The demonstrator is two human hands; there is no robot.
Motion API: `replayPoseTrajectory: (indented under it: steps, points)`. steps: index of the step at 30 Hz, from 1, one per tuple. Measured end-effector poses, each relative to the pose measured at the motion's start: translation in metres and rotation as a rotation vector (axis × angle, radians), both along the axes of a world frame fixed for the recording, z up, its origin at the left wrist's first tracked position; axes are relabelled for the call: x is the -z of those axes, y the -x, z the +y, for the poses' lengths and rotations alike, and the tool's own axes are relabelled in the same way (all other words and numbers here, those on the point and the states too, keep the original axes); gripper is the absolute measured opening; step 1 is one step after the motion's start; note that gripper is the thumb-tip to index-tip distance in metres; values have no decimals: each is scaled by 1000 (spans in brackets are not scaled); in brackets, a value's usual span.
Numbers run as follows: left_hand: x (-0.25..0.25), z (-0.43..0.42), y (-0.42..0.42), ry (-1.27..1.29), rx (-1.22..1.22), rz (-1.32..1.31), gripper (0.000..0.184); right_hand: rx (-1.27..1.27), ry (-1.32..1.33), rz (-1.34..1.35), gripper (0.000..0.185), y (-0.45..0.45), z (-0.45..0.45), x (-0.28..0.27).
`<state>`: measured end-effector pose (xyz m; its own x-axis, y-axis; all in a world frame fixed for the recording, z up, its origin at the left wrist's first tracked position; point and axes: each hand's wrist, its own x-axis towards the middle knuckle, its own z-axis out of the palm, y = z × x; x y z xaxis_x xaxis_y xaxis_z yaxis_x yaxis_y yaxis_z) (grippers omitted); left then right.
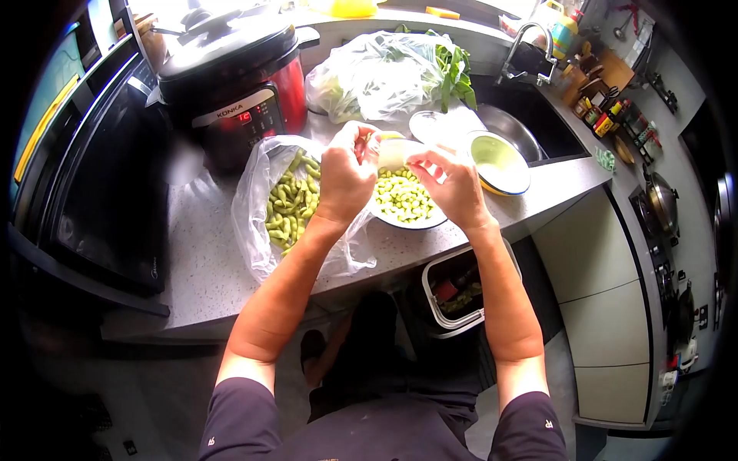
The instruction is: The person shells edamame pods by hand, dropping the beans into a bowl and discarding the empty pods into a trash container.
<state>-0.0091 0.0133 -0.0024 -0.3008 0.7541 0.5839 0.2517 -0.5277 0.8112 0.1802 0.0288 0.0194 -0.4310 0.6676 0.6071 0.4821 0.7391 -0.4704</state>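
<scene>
Kitchen bench (196, 269), pale and speckled, strongly lit from the window side; red-and-black cooker (290, 96) at the back, plastic bag of greens (369, 77) beside it, dark sink (567, 146) to the right. Both hands raised near each other, apart, at the bowl of shelled beans (417, 225). Left hand (352, 167): fingers curled in close to the thumb; a thin yellow-green sliver (391, 136) shows just beyond the fingertips, cannot tell if it is gripped. Right hand (450, 180): fingers bent, index drawn toward the thumb; whether they pinch anything is too small to tell. Green beans (403, 201) lie heaped in the bowl, below and between the hands. Unopened pods (290, 207) sit in an open clear bag (250, 203), left of the bowl, partly behind the left wrist. Second bowl (501, 163) stands right of the right hand, tilted. White-rimmed bin (461, 321) below the bench edge.
</scene>
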Motion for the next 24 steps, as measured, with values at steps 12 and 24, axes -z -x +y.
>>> replayPoseTrajectory:
  steps: [12,24]
  points:
    - [-40,-42,-6,-60,77,717,25,134,233,542,20,-111,-89,3]
    - [75,-93,-199,30,261,1130,18,176,350,675,15,-154,-163,37]
